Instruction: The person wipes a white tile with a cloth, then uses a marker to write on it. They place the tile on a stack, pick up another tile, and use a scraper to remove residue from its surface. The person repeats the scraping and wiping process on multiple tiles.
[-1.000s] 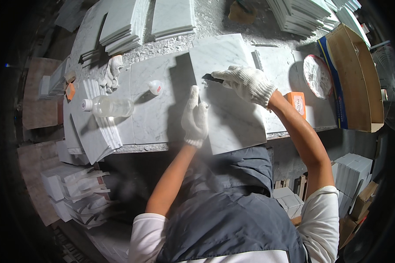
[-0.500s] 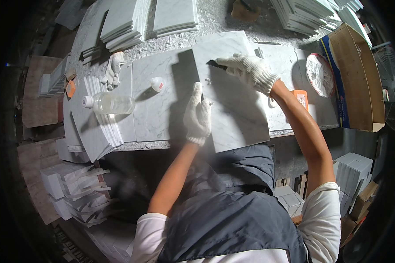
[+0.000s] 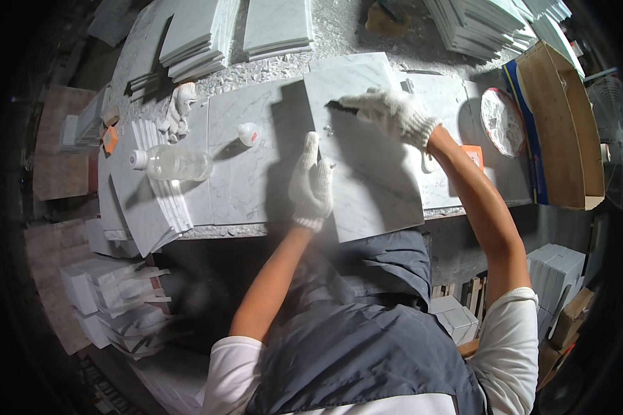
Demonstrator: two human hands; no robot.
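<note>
Gloved right hand, closed on a thin dark tool above a grey-veined white slab; gloved left hand, fingers extended at the slab's left edge, grip cannot be told. Slab: at the table's near edge, centre. Leftward: small white bottle, clear capped bottle. Rightward: orange box, cardboard box.

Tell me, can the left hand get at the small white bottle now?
Probably yes: the left hand lies along the marble tile, and nothing visible stands between that hand and the small white bottle.
</note>
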